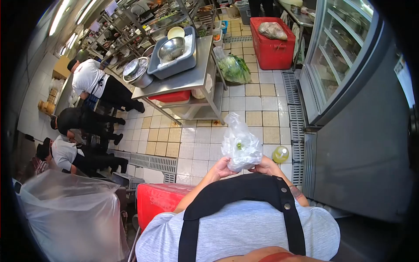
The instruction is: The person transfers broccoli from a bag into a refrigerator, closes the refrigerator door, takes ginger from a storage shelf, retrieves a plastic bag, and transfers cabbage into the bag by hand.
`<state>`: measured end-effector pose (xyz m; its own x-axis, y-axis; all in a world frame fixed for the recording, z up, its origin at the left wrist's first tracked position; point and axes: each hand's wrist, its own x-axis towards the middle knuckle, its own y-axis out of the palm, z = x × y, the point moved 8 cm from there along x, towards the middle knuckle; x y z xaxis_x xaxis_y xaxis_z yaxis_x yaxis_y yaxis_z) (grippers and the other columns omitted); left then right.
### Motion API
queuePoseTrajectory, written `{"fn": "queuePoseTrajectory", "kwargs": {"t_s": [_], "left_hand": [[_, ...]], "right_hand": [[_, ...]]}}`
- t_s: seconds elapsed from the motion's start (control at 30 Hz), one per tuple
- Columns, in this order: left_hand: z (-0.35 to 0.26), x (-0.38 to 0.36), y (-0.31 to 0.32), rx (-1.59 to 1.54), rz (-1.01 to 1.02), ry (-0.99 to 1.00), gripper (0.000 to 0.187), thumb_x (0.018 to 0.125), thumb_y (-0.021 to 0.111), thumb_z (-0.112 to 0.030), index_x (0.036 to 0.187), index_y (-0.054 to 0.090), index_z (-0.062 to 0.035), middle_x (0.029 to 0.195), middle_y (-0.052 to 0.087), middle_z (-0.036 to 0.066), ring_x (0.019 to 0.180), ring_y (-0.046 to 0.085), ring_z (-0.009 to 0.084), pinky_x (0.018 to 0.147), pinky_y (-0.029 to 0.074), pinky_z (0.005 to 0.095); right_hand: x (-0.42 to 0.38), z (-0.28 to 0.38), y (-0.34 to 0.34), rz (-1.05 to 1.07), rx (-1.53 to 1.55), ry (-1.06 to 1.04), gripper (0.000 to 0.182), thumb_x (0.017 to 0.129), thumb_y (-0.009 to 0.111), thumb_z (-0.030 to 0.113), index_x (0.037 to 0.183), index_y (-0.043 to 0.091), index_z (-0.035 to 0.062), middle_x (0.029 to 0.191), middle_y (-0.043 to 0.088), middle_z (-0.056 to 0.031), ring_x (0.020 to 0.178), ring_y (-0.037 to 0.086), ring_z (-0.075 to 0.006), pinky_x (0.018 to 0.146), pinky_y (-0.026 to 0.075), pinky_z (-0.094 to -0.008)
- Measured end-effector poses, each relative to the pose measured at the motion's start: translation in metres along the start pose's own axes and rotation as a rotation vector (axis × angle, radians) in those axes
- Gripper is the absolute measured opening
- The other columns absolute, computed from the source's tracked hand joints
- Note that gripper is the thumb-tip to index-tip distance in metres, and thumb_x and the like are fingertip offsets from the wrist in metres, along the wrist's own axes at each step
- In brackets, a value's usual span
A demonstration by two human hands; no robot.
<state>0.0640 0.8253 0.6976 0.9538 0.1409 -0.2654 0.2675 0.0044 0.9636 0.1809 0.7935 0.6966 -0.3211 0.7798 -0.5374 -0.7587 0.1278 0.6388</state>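
A crumpled translucent plastic bag [244, 150] with a bit of something green showing through it is held up in front of my body. At its lower left edge, my left hand [224, 167] grips the plastic with curled fingers. The lower right side of the same bag is in my right hand [265, 167], whose fingers are partly hidden behind the plastic. On the tiled floor right of the bag stands a container of yellow-green liquid [280, 154].
A steel table [187, 85] with a grey tub [174, 67] stands ahead. Leafy vegetables in a bag [233, 67] lie beside it. A red cooler [273, 54], a glass-door fridge [336, 56] and a red box [159, 198] surround me. Several co-workers [89, 78] are at the left.
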Motion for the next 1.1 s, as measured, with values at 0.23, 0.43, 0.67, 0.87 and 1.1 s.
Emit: {"fn": "queuePoseTrajectory", "kwargs": {"t_s": [0.23,0.43,0.67,0.87,1.1], "left_hand": [[-0.125,0.059,0.021,0.084,-0.459,0.229,0.049,0.083,0.060,-0.024,0.127,0.042,-0.0084,0.122,0.048,0.019,0.114,0.047,0.0330,0.097,0.040,0.0519],[-0.185,0.072,0.005,0.047,-0.554,0.421,0.058,0.086,0.058,-0.021,0.136,0.030,-0.0107,0.131,0.041,0.018,0.125,0.038,0.0322,0.102,0.034,0.0523],[-0.345,0.196,0.035,0.597,-0.684,0.414,0.067,0.083,0.067,-0.023,0.138,0.030,-0.0128,0.135,0.040,0.014,0.126,0.038,0.0281,0.098,0.037,0.0478],[-0.479,0.367,0.121,0.535,-0.325,0.282,0.060,0.085,0.064,-0.031,0.132,0.037,-0.0033,0.127,0.048,0.015,0.118,0.048,0.0287,0.093,0.044,0.0440],[-0.580,0.496,0.138,0.212,-0.274,0.197,0.044,0.089,0.056,-0.027,0.124,0.046,-0.0018,0.117,0.055,0.016,0.110,0.054,0.0304,0.096,0.043,0.0488]], "right_hand": [[0.083,0.163,-0.033,-0.162,-0.146,-0.313,0.034,0.082,0.066,0.025,0.112,0.058,0.0102,0.103,0.064,-0.0076,0.091,0.061,-0.0189,0.077,0.048,-0.0346],[0.128,0.334,-0.101,-0.738,-0.986,-0.675,0.032,0.068,0.070,0.020,0.092,0.065,-0.0009,0.094,0.062,-0.0200,0.089,0.060,-0.0317,0.078,0.048,-0.0383],[0.201,0.480,-0.130,-0.854,-1.248,-0.728,0.034,0.065,0.067,0.018,0.089,0.061,-0.0056,0.096,0.055,-0.0242,0.092,0.054,-0.0396,0.083,0.045,-0.0423],[0.246,0.571,-0.133,-0.758,-1.334,-0.799,0.028,0.066,0.062,0.008,0.088,0.059,-0.0081,0.095,0.055,-0.0240,0.090,0.054,-0.0415,0.082,0.044,-0.0443],[0.308,0.657,-0.178,-0.448,-1.358,-0.723,0.030,0.067,0.056,0.003,0.095,0.061,-0.0051,0.104,0.057,-0.0251,0.101,0.052,-0.0423,0.089,0.041,-0.0433]]}}
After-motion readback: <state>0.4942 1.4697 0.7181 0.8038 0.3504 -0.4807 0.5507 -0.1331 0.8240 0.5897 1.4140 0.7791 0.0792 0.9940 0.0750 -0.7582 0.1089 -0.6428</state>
